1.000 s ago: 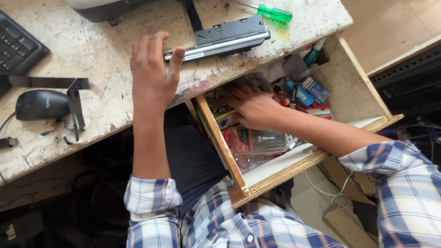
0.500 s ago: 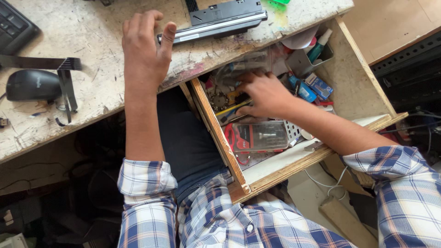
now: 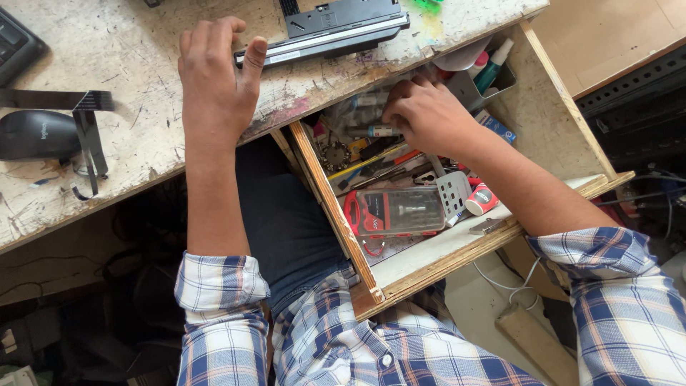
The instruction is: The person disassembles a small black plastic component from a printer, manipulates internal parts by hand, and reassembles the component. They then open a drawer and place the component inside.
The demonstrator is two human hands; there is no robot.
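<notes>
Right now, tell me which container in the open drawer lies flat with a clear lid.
The red case near the drawer front: flat, transparent lid, bits visible inside. The small red-and-white roll beside it is round, and the grey tray at the back is open-topped.

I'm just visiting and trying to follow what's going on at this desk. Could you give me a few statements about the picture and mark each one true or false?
1. The right hand is inside the open drawer. True.
2. The left hand is holding the mouse. False: it rests flat on the desk, fingertips at a long black part; the mouse lies apart, further left.
3. A red case with a clear lid lies in the drawer. True.
4. The drawer is shut. False: it is pulled out, with tools showing inside.
5. The person wears a plain white shirt. False: the sleeves are checked blue and white.
</notes>
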